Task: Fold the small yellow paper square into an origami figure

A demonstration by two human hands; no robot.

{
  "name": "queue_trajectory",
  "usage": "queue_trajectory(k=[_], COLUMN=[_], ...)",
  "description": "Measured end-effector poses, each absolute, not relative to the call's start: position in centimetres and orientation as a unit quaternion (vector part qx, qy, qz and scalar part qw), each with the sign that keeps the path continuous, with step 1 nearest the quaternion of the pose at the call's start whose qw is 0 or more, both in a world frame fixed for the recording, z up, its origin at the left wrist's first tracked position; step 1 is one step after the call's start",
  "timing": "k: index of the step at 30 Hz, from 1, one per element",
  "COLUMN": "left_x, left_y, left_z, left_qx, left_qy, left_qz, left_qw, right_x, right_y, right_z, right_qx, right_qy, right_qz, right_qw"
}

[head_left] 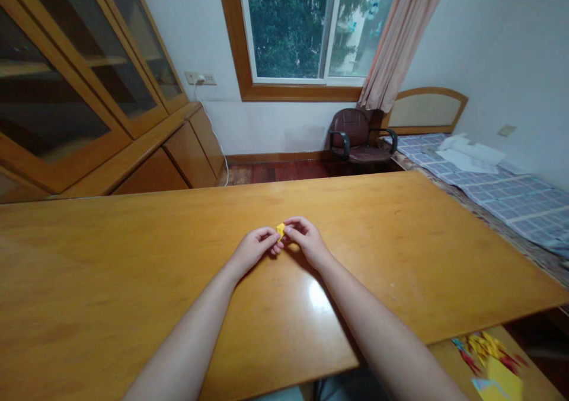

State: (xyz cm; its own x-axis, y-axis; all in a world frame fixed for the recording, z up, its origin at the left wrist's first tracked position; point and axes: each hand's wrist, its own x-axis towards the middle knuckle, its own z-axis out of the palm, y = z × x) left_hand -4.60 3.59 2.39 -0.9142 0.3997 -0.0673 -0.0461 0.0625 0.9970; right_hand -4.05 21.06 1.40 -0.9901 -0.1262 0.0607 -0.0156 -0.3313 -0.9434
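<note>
A small folded piece of yellow paper (280, 229) is between my two hands, just above the middle of the wooden table (133, 282). My left hand (256, 247) pinches it from the left, thumb on the near side. From the right, the thumb and forefinger of my right hand (306, 239) close on its other edge. Some fingertips overlap beneath the paper, so its lower part is hidden. Its exact folded shape is too small to make out.
At the lower right, a lower surface holds yellow paper sheets (504, 380) and a pile of small yellow, red and blue pieces (486, 347). Beyond the table stand a brown armchair (353, 131), a bed (498, 193) and, at left, a glass-fronted cabinet (111, 122).
</note>
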Motion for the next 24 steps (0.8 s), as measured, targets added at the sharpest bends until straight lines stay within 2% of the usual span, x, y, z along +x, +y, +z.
queue_trajectory(k=[24], left_x=[-4.65], left_y=[3.74], left_z=[1.62], left_qx=[0.102], left_qy=[0.706], left_qz=[0.685], left_qw=[0.147], right_x=[-4.37], right_y=[21.04], right_z=[0.97], right_qx=[-0.061], right_qy=[0.595], right_qz=[-0.801], right_qw=[0.006])
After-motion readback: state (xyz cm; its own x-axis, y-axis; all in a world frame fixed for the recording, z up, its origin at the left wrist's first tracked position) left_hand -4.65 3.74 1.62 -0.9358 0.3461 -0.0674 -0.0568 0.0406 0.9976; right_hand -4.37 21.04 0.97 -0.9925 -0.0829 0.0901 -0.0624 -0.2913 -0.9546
